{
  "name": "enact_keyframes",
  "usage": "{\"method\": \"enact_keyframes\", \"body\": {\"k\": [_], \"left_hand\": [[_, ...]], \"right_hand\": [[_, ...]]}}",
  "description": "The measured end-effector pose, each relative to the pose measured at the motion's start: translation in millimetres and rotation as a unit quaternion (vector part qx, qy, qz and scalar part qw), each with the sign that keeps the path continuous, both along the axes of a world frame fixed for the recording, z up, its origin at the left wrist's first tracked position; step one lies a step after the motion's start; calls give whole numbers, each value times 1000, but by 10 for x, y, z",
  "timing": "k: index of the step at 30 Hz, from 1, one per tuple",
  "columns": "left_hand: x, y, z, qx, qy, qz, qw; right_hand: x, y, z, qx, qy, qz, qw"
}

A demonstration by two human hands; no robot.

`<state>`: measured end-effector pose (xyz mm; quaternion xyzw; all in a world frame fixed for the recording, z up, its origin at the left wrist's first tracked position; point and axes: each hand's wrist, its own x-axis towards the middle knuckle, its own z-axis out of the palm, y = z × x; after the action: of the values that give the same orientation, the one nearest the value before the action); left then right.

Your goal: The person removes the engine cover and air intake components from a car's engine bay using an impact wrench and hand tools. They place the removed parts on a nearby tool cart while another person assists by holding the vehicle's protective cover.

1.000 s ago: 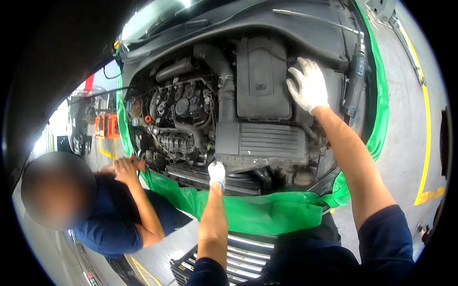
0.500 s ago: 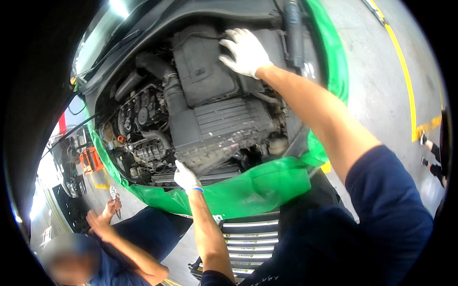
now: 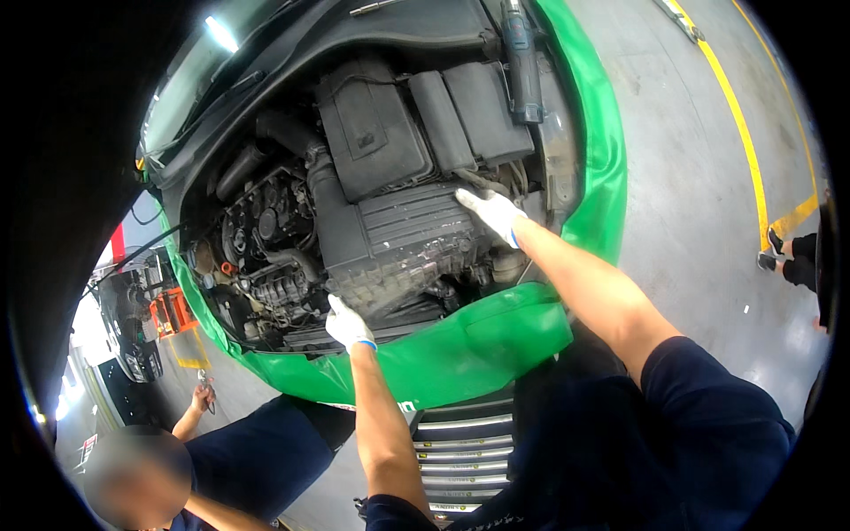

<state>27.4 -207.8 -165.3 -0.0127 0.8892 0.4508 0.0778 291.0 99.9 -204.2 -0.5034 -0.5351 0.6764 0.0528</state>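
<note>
A black air filter box (image 3: pixel 416 221) with a ribbed, dusty top lies in the engine bay of a car. Its near left corner is gripped by my left hand (image 3: pixel 350 326), thumb upward and the other fingers mostly hidden. My right hand (image 3: pixel 491 215) holds its right edge, with the thumb along the top and the fingers down the side. Both hands wear white gloves. From the box's left side a black air duct (image 3: pixel 326 181) runs back. Behind it sit a large black cover (image 3: pixel 376 142) and a smaller black box (image 3: pixel 487 106).
A green fender cover (image 3: pixel 460 345) drapes the car's front and right edge. On the right ledge lies a grey cordless power tool (image 3: pixel 524 80). A co-worker (image 3: pixel 252 451) is close on my left, a small metal tool (image 3: pixel 204 382) in hand. A drawer cabinet (image 3: pixel 465 456) shows below.
My right hand has come down from the rear boxes to the air filter box's right edge. My left hand stays at its corner. The co-worker's raised hand has dropped.
</note>
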Motion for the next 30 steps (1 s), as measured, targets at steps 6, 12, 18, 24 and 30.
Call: {"method": "enact_keyframes", "body": {"k": [6,12,18,24,30], "left_hand": [[128,-119,54,4,6,-6,1000],[300,-380,22,33,24,-15,999],[-45,-406,358,124,45,4,991],[-154,-816,593,216,80,-6,973],[318,-1374,1429,-14,278,-46,959]], "right_hand": [[-79,-128,-74,-58,106,-85,989],[112,-378,522,-124,118,-177,969],[-238,-512,943,69,89,-193,975],[-60,-855,1681,139,131,-191,963],[264,-1489,1927,153,198,-150,957]]}}
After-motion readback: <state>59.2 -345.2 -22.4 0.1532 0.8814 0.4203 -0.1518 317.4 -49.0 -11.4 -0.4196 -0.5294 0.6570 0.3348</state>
